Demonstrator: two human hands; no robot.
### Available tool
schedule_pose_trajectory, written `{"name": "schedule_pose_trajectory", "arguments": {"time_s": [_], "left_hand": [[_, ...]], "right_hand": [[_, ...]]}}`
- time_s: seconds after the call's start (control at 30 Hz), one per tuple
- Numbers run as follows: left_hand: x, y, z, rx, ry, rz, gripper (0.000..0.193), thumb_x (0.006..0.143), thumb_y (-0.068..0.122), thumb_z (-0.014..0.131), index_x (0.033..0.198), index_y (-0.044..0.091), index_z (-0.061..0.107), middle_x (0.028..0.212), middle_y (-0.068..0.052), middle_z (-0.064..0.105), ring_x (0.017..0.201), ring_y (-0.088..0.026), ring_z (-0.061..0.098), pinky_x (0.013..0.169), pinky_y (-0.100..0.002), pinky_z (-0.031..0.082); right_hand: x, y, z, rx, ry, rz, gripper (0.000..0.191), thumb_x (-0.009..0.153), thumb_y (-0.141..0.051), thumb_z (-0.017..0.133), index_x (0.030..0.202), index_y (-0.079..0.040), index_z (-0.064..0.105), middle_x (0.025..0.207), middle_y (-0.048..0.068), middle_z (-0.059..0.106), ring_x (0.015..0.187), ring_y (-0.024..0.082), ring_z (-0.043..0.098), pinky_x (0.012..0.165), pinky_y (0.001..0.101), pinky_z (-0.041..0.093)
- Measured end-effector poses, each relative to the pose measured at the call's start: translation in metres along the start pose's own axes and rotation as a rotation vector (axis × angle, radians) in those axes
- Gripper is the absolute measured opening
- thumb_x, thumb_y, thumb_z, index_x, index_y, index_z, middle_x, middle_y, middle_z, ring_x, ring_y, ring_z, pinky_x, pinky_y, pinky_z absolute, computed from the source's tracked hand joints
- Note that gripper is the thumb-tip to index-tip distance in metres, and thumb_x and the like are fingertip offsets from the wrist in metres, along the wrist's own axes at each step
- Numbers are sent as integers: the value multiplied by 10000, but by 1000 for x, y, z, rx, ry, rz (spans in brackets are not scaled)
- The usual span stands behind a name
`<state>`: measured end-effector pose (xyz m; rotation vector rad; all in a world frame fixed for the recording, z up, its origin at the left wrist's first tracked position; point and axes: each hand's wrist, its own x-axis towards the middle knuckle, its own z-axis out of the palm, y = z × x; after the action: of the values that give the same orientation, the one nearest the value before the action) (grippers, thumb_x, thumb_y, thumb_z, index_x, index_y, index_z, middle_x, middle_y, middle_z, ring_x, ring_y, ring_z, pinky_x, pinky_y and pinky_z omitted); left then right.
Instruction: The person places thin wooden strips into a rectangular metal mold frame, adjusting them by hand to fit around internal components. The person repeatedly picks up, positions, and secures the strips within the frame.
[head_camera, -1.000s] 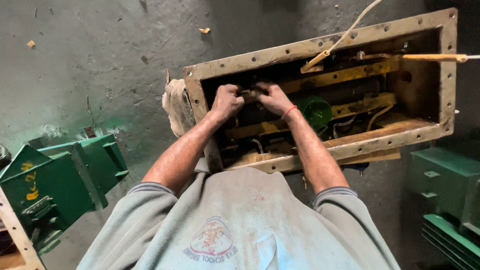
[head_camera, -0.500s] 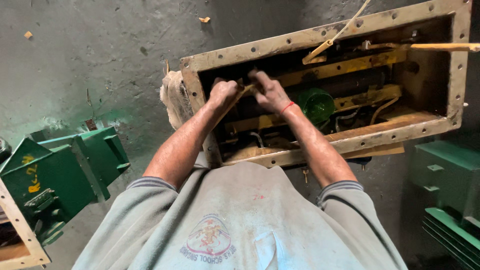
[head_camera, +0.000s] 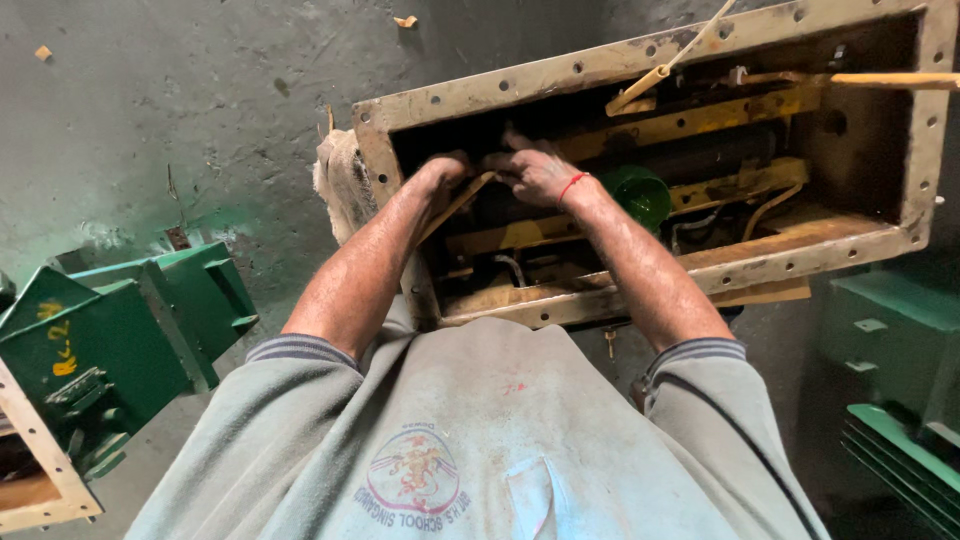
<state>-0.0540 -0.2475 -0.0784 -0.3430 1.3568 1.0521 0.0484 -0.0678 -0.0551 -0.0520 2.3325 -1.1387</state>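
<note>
Rust-flecked yellow steel frames everything you are working in: the open metal casing (head_camera: 905, 130) lies with its bolt-holed flange facing you, and both your hands are down inside its left end. Your left hand (head_camera: 440, 172) is curled at the near-left corner, fingers closed around what looks like a thin wooden strip (head_camera: 458, 203) that slants down toward you, though shadow hides exactly how you hold it. Your right hand (head_camera: 535, 172), a red thread at the wrist, is bent over the dark parts just beside it, fingers pressed down in a closed grip; what it pinches I cannot tell. Both forearms cross the near flange, so that edge limits how low your elbows can drop. A cloth (head_camera: 335, 185) is draped over the left wall, padding that edge. Inside, the green round part (head_camera: 640, 193) and yellow bars (head_camera: 700, 115) crowd your right, leaving room mainly at the left end. Green housings (head_camera: 120, 340) stand well apart on the floor.
</note>
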Motion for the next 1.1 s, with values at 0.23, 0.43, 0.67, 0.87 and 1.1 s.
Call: {"name": "schedule_pose_trajectory", "arguments": {"time_s": [0.23, 0.43, 0.67, 0.87, 1.1], "left_hand": [[9, -18, -1, 424, 345, 135, 263, 908, 242, 650, 905, -4, 743, 795, -213, 701, 706, -365, 674, 604, -469, 549], [-17, -30, 8, 660, 557, 594, 324, 805, 264, 715, 967, -14, 751, 873, -224, 744, 809, -336, 744, 723, -425, 586], [-40, -20, 25, 733, 472, 526, 376, 726, 184, 690, 1030, -28, 747, 940, -236, 759, 897, -333, 766, 803, -416, 600], [-31, -16, 6, 575, -4, 560, 445, 772, 148, 670, 1176, -40, 680, 1056, -166, 764, 978, -279, 681, 864, -387, 562], [-34, -9, -2, 569, 21, 433, 423, 840, 184, 626, 1203, -31, 640, 1043, -135, 729, 941, -210, 673, 834, -340, 551]], "right_hand": [[11, -13, -16, -319, -114, 12, 400, 942, -301, 614, 1332, -344, 690, 1444, 177, 525, 1262, 419, 536, 1064, 504, 408], [28, -23, -31, -352, -404, 194, 459, 927, -243, 562, 1372, -318, 651, 1382, 112, 655, 1266, 325, 614, 1063, 452, 483], [50, -14, -20, -514, -535, 183, 422, 909, -244, 616, 1313, -152, 695, 1306, 164, 690, 1209, 338, 660, 1008, 468, 518], [48, -17, -16, -556, -526, 194, 385, 935, -267, 610, 1231, -61, 746, 1245, 192, 723, 1168, 339, 687, 985, 459, 538], [-6, -14, -25, -388, -121, -57, 543, 696, -125, 708, 1230, -56, 640, 1465, 258, 476, 950, 383, 695, 799, 470, 571]]}}
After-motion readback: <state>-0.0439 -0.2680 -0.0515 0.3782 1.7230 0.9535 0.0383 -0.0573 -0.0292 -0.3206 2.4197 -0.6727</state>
